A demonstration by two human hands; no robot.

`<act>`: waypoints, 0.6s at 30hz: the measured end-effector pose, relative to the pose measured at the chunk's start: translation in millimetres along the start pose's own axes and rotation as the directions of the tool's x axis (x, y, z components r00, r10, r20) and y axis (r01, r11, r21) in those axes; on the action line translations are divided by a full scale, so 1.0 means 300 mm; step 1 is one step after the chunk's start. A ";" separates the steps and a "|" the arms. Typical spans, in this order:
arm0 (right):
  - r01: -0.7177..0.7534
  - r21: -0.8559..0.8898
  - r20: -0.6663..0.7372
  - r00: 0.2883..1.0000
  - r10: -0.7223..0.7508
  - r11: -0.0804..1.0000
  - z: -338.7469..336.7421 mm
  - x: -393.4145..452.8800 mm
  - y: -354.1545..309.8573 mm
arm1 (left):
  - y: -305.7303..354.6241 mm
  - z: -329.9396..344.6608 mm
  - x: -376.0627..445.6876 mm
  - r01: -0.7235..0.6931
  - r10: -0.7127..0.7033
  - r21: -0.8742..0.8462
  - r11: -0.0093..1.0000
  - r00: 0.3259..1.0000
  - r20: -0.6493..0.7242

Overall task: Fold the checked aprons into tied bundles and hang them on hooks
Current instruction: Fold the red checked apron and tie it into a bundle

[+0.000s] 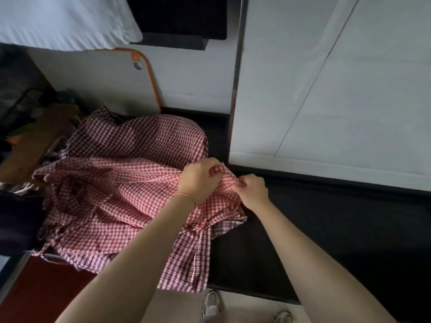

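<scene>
Gathering one corner of the top apron (121, 190) between left hand (198, 180) and right hand (253, 191), both pinching cloth, heap spread leftward over the counter (326, 229); judged early, no bundle tied, none hung.

On a dark counter (303, 229) lies a heap of checked aprons (112, 206), and at its right edge the left hand (198, 180) and the right hand (253, 191), close together, each pinch a gathered fold of the top red-and-white apron (130, 183).
</scene>
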State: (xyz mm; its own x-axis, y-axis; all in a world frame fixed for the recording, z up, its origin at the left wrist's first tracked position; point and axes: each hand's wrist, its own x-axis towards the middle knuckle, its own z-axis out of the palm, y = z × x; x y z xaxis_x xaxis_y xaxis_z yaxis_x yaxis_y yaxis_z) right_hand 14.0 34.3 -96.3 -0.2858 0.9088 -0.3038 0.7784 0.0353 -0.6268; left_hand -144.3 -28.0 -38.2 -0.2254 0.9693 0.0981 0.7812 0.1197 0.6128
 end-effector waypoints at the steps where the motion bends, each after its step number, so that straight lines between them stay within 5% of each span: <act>1: -0.030 0.038 0.012 0.999 0.030 0.999 -0.038 -0.004 0.023 | 0.005 0.008 0.012 0.007 -0.009 0.074 0.997 1.000 0.027; 4: -0.154 0.151 0.131 0.982 0.134 0.977 -0.183 -0.019 0.128 | 0.017 0.035 0.044 0.046 -0.123 0.362 0.931 0.974 0.191; 8: -0.377 0.161 0.284 0.903 0.323 0.912 -0.411 -0.072 0.320 | 0.084 0.112 0.060 -0.066 -0.295 0.655 0.752 0.856 0.425; 13: -0.571 0.230 0.145 0.821 0.553 0.788 -0.669 -0.124 0.578 | 0.235 0.250 0.085 -0.064 -0.265 0.569 0.820 0.838 0.477; 18: -0.667 0.006 -0.130 0.738 0.662 0.745 -0.841 -0.195 0.757 | 0.462 0.373 0.105 -0.015 -0.137 0.307 0.952 0.875 0.465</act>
State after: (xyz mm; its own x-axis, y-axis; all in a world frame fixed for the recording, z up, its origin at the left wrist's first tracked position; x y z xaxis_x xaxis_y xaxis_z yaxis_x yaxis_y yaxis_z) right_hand 348.5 94.1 -39.8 0.3770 0.7482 -0.5459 0.7674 -0.5824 -0.2683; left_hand 22.0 43.1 -37.8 -0.0333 0.9313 -0.3626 0.9255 0.1657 0.3407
